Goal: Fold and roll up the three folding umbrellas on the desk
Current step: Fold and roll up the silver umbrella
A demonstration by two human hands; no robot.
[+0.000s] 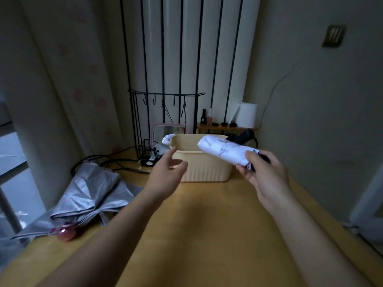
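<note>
Rolled white umbrella held over the desk

The right hand (267,172) grips the white umbrella (226,151) by its handle end, tip pointing to ten o'clock over the cream bin (205,168); the left hand (165,175) hangs empty, fingers spread; a silver umbrella (93,195) lies unrolled at eight o'clock on the desk (207,224).

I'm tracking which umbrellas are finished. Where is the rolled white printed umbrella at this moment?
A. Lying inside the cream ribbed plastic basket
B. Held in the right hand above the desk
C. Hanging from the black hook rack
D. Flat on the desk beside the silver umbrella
B: the rolled white printed umbrella sits in the grip of the right hand, raised in front of the cream ribbed plastic basket, not inside it.
</note>
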